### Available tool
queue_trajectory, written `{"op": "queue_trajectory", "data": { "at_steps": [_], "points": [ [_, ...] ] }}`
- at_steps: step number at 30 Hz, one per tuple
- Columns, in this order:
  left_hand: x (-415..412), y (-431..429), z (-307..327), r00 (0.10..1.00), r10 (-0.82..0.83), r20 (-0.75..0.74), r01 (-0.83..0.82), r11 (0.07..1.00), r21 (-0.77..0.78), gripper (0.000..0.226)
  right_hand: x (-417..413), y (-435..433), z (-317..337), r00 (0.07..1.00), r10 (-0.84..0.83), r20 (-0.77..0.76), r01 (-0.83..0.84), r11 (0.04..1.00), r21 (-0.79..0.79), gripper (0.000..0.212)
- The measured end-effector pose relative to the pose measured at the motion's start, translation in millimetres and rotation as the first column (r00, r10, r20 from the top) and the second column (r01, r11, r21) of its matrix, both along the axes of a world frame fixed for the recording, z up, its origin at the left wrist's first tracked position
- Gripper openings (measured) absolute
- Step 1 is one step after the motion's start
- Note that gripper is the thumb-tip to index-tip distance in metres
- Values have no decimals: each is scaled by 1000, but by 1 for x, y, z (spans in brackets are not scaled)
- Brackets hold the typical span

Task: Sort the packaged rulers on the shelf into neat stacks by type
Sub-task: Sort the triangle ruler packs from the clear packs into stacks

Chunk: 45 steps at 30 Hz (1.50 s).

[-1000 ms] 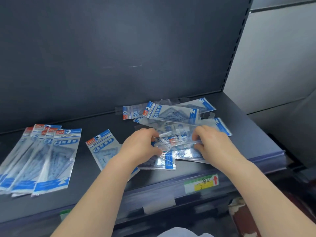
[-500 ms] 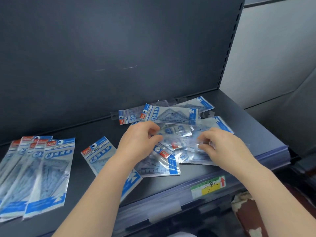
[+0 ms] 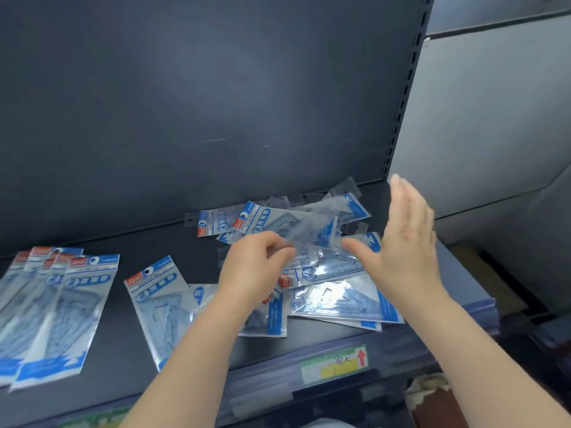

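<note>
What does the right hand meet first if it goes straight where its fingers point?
Probably the shelf's dark back panel, close to the slotted upright. The open right hand points up and back, above the loose ruler packages; depth is unclear.

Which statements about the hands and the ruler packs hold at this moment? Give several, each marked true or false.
1. The right hand is open with straight fingers, raised at the right side of the jumbled pile. True.
2. The left hand rests on the fanned stack at far left. False: the left hand has curled fingers pinching a clear pack in the pile, and nothing touches the fanned stack.
3. The shelf-edge label bears a red arrow. True.
4. Every pack is already stacked. False: the pile is unsorted, and a single pack lies alone between stack and pile.
</note>
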<state>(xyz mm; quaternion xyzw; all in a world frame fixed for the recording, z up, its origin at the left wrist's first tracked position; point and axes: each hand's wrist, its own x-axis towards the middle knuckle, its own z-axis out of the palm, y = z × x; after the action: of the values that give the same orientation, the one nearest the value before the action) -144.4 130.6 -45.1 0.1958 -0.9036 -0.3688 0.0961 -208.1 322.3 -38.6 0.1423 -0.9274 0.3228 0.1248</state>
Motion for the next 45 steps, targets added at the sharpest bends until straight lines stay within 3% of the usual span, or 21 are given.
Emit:
{"op": "queue_trajectory", "data": {
  "at_steps": [1,3,5,7,9,11,12,15,22,27,29,32,34,36,39,45],
  "points": [
    [2,5,-1,998,51,-26,-46,982,186,6,3,-4,0,980,43,193,-15,989,-146,107],
    [5,25,2,1000,-8,-24,19,865,501,6,7,-15,-4,806,305,508,-7,862,-506,97],
    [8,43,5,989,-146,-17,130,811,571,10,9,-24,-11,630,517,579,82,698,-712,51],
    [3,45,2,986,-160,38,126,885,448,16,7,-28,-16,640,516,569,119,665,-737,19],
    [-6,29,-4,992,-36,122,32,999,38,16,1,-26,-18,659,473,585,165,668,-726,17],
    [-9,8,-11,974,98,205,-16,929,-370,22,-7,-19,-20,636,464,617,181,687,-703,19],
    [-9,0,-15,962,123,242,0,892,-452,26,-10,-15,-20,609,480,632,177,694,-698,27],
    [-6,-10,-20,950,98,297,54,884,-465,27,-16,-5,-20,572,510,643,176,689,-703,49],
    [-2,-13,-9,959,82,271,28,926,-377,17,-31,9,-26,518,582,627,283,575,-768,22],
    [-3,-19,-3,978,122,171,-26,878,-478,15,-32,4,-24,534,588,608,238,586,-775,17],
    [-1,-20,-1,978,188,88,-148,930,-337,14,-33,1,-21,532,591,606,197,610,-768,19],
    [1,-21,-2,951,310,14,-310,950,40,14,-31,-5,-19,513,615,599,170,612,-773,20],
    [2,-16,-2,937,350,23,-333,866,374,17,-29,-8,-18,487,641,594,162,602,-782,22],
    [4,-10,-2,942,331,60,-308,776,550,18,-27,-11,-19,455,661,597,155,601,-784,22],
    [8,-4,-2,964,259,58,-237,737,633,12,-23,-16,-20,430,672,603,129,615,-778,24],
    [12,-2,1,984,176,31,-158,778,608,16,-17,-23,-22,430,679,595,83,627,-775,32]
  ]
}}
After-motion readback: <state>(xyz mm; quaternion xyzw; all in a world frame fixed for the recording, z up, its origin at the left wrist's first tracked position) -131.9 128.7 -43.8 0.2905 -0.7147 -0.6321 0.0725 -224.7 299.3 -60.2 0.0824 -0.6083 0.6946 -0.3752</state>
